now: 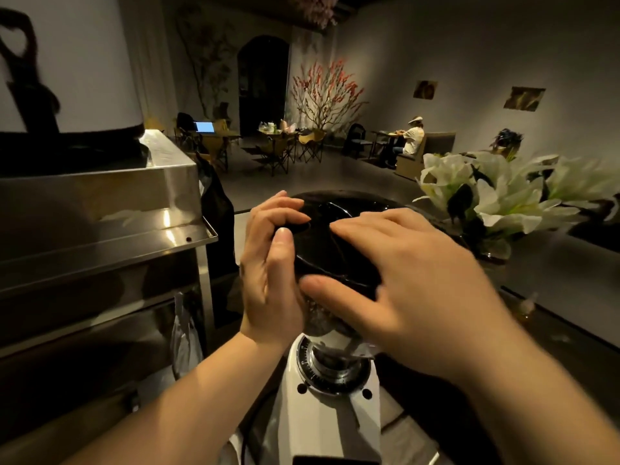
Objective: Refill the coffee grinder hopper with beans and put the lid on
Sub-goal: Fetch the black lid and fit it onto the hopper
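Both hands are up on top of the grinder, close together, with the black lid (330, 245) between them. Left of the hands stands the biggest thing, a shiny steel machine (100, 216). Under the hands and near the person's body is the white coffee grinder (330, 411), with a round dial ring (332, 367) on top. Right of the hands is a bunch of white flowers (496, 196) in a glass vase. Far past the hands, a person sits at a small table (385, 133).

The left hand (271, 266) holds the lid's left edge, thumb up along the side and fingers curled over the top. I think it keeps the lid from sliding. The right hand (412, 290) lies flat on the lid with straight fingers and the thumb under the near edge. It looks like it is pressing the lid down so it sits tight.

The hopper (318, 318) is just under the lid, mostly hidden by the hands. A bit of clear wall shows below the right thumb, with dark stuff inside that may be beans. So the filling looks done, and the lid is nearly on.
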A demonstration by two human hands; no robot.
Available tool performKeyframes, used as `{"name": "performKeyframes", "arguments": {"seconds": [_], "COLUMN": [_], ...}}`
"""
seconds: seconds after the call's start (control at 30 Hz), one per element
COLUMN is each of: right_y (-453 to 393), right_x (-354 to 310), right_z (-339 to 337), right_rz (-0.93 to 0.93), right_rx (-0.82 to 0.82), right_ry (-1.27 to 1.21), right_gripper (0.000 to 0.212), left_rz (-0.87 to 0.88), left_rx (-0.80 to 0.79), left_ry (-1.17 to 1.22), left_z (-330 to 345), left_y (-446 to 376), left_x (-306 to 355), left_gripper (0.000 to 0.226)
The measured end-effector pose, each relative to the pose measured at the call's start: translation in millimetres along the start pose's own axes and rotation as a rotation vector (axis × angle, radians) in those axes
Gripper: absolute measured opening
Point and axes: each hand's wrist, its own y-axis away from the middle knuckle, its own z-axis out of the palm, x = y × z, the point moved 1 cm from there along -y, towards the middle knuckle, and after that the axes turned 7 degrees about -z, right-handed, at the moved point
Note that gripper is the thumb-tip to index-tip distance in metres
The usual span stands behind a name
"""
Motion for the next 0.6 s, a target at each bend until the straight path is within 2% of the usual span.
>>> {"name": "performKeyframes", "arguments": {"seconds": [0.07, 0.1, 0.17, 0.23, 0.37, 0.47, 0.53, 0.6], "right_y": [7.4, 11.1, 17.8, 20.1, 14.2, -0.9, -2.6, 6.9], "right_x": [31.4, 41.7, 51.5, 39.0, -12.5, -38.8, -20.9, 20.4], "right_z": [-19.2, -23.6, -20.1, -10.3, 9.5, 22.7, 12.3, -6.2], "right_rz": [-0.062, -0.061, -0.022, 0.029, 0.160, 0.222, 0.084, -0.086], "right_rx": [-0.159, -0.175, -0.086, 0.002, 0.155, 0.106, 0.049, -0.006], "right_ry": [-0.232, -0.294, -0.307, -0.216, 0.125, 0.276, 0.313, 0.175], "right_gripper": [0.079, 0.079, 0.078, 0.080, 0.091, 0.097, 0.097, 0.087], "left_rz": [0.030, 0.027, 0.011, 0.018, 0.053, -0.031, -0.007, 0.029], "left_rx": [0.002, 0.002, -0.002, 0.011, 0.010, -0.015, -0.008, -0.001], "left_ry": [-0.038, -0.037, -0.028, -0.026, -0.035, 0.045, 0.001, -0.055], "left_z": [1.4, 1.8, 2.3, 1.6, 0.9, -0.1, -1.3, -0.7], "left_y": [0.1, -0.5, -1.0, -0.5, 2.9, 3.5, 2.6, 1.7], "left_x": [1.5, 2.1, 2.7, 2.4, 2.7, 0.9, 0.8, 1.8], "left_gripper": [0.035, 0.036, 0.037, 0.037, 0.030, 0.030, 0.030, 0.032]}}
